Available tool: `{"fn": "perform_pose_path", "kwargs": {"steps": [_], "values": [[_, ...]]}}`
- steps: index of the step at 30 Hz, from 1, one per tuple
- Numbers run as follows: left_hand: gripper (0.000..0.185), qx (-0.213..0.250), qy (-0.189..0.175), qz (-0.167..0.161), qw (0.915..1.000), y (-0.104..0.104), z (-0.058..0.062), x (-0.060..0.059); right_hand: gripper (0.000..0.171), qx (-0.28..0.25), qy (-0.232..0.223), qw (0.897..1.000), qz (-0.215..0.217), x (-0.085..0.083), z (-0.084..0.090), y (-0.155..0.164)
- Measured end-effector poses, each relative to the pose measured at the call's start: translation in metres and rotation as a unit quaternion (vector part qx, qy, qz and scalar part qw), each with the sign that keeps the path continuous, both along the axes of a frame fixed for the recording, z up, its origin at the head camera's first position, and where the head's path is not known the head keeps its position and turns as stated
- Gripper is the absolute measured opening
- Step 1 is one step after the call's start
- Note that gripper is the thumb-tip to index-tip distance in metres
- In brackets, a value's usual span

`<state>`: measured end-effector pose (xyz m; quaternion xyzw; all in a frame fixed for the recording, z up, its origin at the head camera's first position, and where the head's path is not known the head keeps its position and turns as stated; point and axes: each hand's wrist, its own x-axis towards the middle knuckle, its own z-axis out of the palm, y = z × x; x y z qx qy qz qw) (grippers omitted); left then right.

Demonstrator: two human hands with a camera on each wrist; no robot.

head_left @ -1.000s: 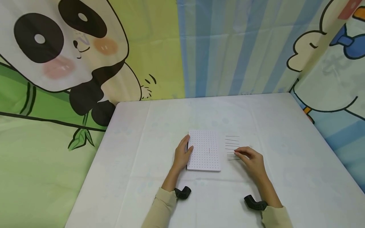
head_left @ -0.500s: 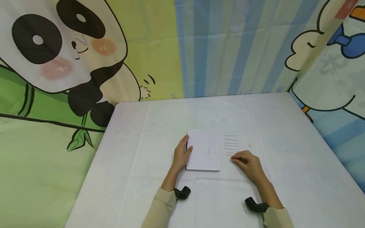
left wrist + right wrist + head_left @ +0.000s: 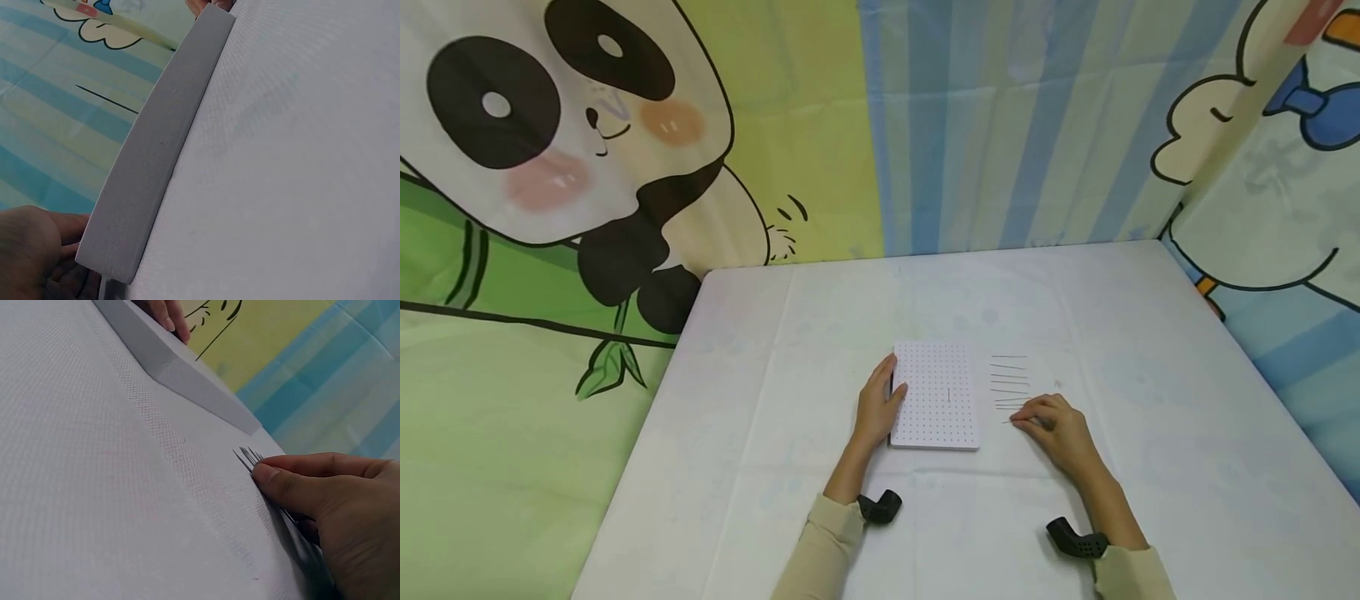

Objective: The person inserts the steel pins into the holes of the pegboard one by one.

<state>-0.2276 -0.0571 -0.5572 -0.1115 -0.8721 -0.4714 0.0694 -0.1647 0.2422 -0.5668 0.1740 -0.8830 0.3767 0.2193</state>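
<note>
A white board with rows of small holes (image 3: 934, 425) lies on the table. One thin dark needle (image 3: 949, 395) stands upright in it, also seen against the curtain in both wrist views. My left hand (image 3: 876, 408) grips the board's left edge, thumb on top and fingers along the side. To the right of the board, several needles (image 3: 1009, 382) lie in a row, roughly parallel. At the row's near end my right hand (image 3: 1060, 429) pinches the nearest needle (image 3: 242, 460) between thumb and forefinger; its tip sticks out beyond them, close to the cloth.
A white cloth covers the table (image 3: 790, 358). Printed curtains (image 3: 970, 125) hang behind it and at its sides. Black wrist cameras sit on the left wrist (image 3: 882, 507) and the right wrist (image 3: 1077, 540).
My right hand has moved from the lower middle of the row to its near end, where its fingertips pinch the last needle. My left hand and the board stay put.
</note>
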Motion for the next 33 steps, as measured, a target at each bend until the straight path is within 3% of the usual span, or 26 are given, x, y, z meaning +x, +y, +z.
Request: {"fn": "perform_pose_path", "kwargs": {"steps": [20, 28, 33], "values": [[0.054, 0.015, -0.007, -0.003, 0.9999, 0.001, 0.005, -0.001, 0.019, 0.0, -0.01, 1.0, -0.002, -0.002, 0.003, -0.002], [0.055, 0.011, -0.015, -0.005, 0.9998, -0.002, 0.002, 0.001, 0.012, -0.006, -0.05, 0.999, 0.001, 0.001, 0.007, -0.011], [0.055, 0.006, -0.013, -0.006, 0.9999, -0.002, 0.003, 0.001, 0.006, -0.065, -0.098, 0.993, -0.007, 0.001, 0.012, -0.017]]}}
